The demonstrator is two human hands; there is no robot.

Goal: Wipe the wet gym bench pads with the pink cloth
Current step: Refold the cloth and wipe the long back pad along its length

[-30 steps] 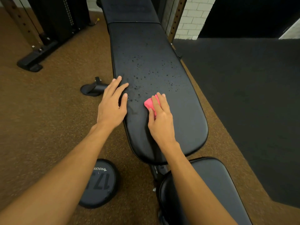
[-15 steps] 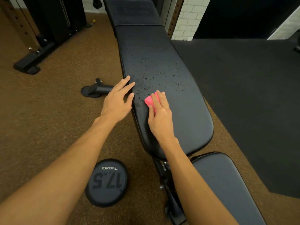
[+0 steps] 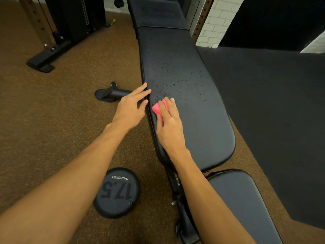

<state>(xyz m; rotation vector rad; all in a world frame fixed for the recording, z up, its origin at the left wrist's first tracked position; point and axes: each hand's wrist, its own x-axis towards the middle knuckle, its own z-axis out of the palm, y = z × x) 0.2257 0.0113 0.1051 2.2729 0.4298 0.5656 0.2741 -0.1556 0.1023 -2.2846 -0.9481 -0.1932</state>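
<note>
On the brown floor at the left lies a round weight (image 3: 117, 192) marked 17.5, close to the bench. A step back could land a foot on it, and that means a trip.

Next comes the black bench foot (image 3: 109, 94), sticking out just beside the left hand (image 3: 131, 108). That hand holds nothing. Its fingers are straight and spread, and the tips touch the left edge of the long pad (image 3: 202, 129). If it leans hard on that wet edge, it might slip off.

The pink cloth (image 3: 156, 107) sits on the long pad near that same edge, bunched up small. The right hand (image 3: 169, 124) lies flat on top of it with fingers almost straight, pressing it down and not wrapped round it. A fast push could let the cloth slide out from under the fingers, or fall off the side to the floor.

Many drops (image 3: 175, 80) lie further up the pad and to the right. A small bunched cloth may just smear them or miss some. I think most of the wiping is not yet done.

The seat pad (image 3: 241, 199), near the body, looks dry from here, but I cannot be sure. The dark mat (image 3: 272, 103) is at the far right
</note>
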